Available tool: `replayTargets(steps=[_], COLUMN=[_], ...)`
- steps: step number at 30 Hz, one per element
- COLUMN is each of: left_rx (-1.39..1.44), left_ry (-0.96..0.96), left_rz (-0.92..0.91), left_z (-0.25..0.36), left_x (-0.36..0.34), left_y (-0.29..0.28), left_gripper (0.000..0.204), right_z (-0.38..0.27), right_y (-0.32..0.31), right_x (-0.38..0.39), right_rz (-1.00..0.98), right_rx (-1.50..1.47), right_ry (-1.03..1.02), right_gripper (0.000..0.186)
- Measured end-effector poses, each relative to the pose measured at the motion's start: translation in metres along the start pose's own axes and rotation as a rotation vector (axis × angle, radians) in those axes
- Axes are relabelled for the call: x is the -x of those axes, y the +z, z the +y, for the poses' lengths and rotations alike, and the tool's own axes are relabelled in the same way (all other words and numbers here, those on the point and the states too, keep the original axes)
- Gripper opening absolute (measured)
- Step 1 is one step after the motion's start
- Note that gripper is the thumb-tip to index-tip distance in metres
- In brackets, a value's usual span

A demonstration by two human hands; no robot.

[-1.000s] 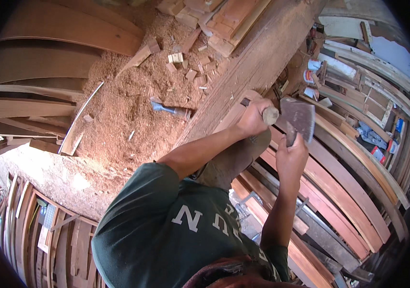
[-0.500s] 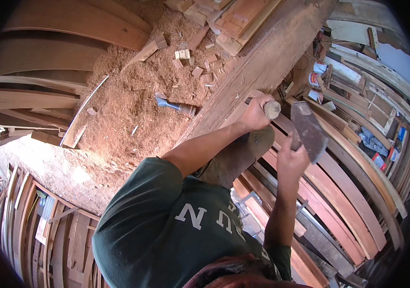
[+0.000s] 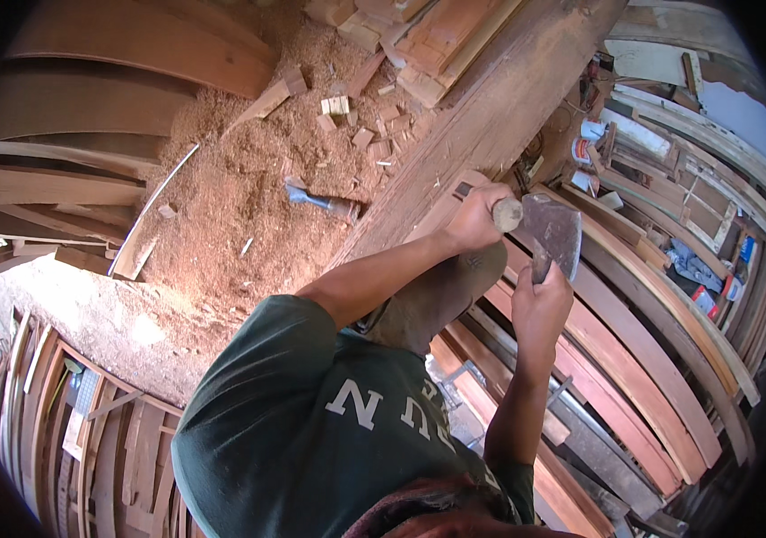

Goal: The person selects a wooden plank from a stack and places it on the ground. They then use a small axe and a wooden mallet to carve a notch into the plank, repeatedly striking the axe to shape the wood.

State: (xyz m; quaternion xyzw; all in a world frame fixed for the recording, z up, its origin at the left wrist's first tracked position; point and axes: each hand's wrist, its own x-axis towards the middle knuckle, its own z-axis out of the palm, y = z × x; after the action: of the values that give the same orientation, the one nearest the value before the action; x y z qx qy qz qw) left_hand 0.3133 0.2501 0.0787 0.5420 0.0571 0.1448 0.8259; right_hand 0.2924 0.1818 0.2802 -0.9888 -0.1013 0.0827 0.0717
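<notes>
My left hand [image 3: 480, 218] is closed round a chisel [image 3: 508, 214], whose round wooden handle end faces up; its blade is hidden below the hand. A short piece of wood [image 3: 441, 204] with a dark square hole lies under that hand, on the thick beam [image 3: 491, 112]. In my right hand [image 3: 544, 309] is a hatchet [image 3: 552, 238], gripped by its handle. Its broad dark head is close beside the chisel's handle end; I cannot tell whether they touch.
Sawdust [image 3: 221, 224] covers the ground left of the beam, with small wood offcuts [image 3: 365, 137] and a blue-ended tool [image 3: 316, 197] on it. Long planks [image 3: 616, 350] are stacked to the right. Curved boards [image 3: 78, 99] stand at the far left.
The hatchet head has turned and come left, nearer the chisel's handle end. My left hand has stayed nearly in place, and the dark square hole shows more clearly now.
</notes>
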Motion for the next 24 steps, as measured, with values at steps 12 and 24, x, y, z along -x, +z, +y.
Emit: replayTargets(steps=[12, 24], left_rx=[0.109, 0.069], left_ry=[-0.149, -0.144], left_rz=[0.011, -0.01], left_z=[0.005, -0.002], left_x=[-0.004, -0.009], left_y=[-0.004, -0.006], left_gripper=[0.011, 0.021], right_z=[0.017, 0.024], right_y=[0.026, 0.038], right_x=[-0.007, -0.014], right_rz=[-0.091, -0.13], right_rx=[0.003, 0.112], right_ry=[-0.038, -0.049], right_gripper=[0.024, 0.031])
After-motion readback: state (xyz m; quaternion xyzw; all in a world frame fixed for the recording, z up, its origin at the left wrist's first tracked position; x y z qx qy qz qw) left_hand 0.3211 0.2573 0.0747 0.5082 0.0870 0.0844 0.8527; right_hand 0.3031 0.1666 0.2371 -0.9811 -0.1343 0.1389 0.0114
